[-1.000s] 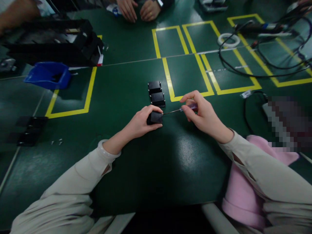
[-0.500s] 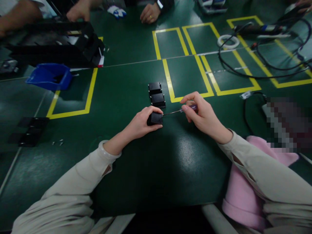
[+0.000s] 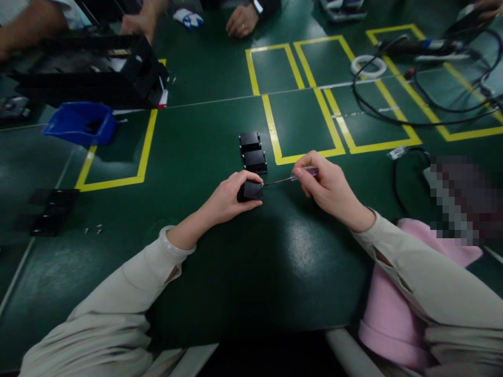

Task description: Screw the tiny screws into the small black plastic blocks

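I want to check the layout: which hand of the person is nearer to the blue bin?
Left. The left hand, gripping a black block, lies right of the blue bin; the right hand, holding the screwdriver, is farther right.

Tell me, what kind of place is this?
Probably a factory assembly bench. The green table has yellow taped boxes, and the right hand holds a screwdriver to a small black part in the left hand.

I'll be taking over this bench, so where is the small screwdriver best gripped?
Grip the screwdriver by its purple handle, pinched from the right as the right hand does: it lies nearly level, thin shaft pointing left into the black box the left hand steadies.
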`<state>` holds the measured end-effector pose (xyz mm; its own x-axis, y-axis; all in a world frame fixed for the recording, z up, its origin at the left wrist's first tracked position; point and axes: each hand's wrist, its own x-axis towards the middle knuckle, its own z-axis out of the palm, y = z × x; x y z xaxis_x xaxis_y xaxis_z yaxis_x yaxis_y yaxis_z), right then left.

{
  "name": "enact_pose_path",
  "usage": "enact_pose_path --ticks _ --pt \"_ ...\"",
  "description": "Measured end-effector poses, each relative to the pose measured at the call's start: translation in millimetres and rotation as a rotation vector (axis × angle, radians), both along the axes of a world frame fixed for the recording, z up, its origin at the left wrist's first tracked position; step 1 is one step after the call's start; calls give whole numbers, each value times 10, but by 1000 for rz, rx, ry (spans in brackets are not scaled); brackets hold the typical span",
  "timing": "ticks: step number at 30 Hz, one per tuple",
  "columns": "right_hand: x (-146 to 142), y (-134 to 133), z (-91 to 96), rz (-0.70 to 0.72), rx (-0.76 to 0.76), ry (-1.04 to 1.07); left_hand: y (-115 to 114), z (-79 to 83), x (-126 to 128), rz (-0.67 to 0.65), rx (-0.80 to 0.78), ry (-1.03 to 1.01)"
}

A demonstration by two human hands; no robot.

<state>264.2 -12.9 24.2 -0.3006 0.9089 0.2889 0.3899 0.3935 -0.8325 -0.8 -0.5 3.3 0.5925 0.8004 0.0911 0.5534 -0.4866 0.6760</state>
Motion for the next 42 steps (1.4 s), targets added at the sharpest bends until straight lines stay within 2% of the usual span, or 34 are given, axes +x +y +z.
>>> enact_pose_path --ticks 6,10,15,29,42 --pt "5 5 4 18 24 28 7 2 1 -2 -6 7" --pt "0 6 7 -6 -4 6 4 4 3 -5 -6 -3" --pt "9 5 -3 33 -27 41 -2 8 4 -14 4 -9" --pt "14 9 -3 40 24 9 4 -16 -2 -10 7 -10" --pt "20 5 14 27 6 -20 4 -11 3 -3 8 -10"
